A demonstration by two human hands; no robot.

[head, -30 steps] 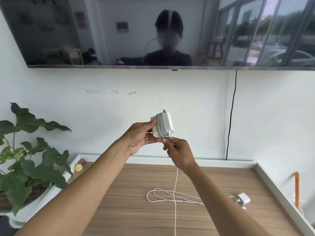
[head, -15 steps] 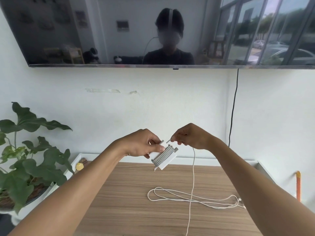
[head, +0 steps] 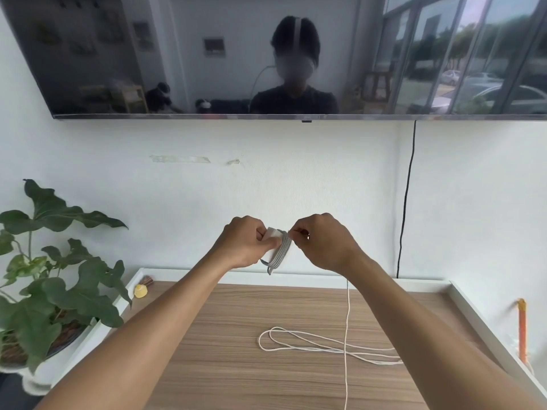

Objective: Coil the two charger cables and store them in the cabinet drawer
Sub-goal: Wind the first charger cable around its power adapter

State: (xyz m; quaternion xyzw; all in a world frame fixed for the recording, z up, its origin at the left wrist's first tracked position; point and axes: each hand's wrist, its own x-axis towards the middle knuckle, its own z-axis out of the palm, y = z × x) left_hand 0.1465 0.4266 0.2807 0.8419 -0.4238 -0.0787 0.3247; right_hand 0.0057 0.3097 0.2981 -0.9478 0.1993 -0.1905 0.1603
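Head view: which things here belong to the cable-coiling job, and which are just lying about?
Job: charger with cable wound round it, gripped by the left hand; hanging cable pinched by the right hand; loose cable on the table.
Lying about: potted plant, small yellow thing, orange stick, television, black wire.

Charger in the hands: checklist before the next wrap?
1. Left hand grips the charger: ok.
2. Right hand pinches the hanging cable beside the coil: ok.
3. Wound turns lie side by side: ok.
4. Hanging cable clear of the loose cable on the table: cannot tell; they cross in view.
5. Loose cable coiled: not ok, slack loops.
6. Drawer open: cannot tell, not in view.
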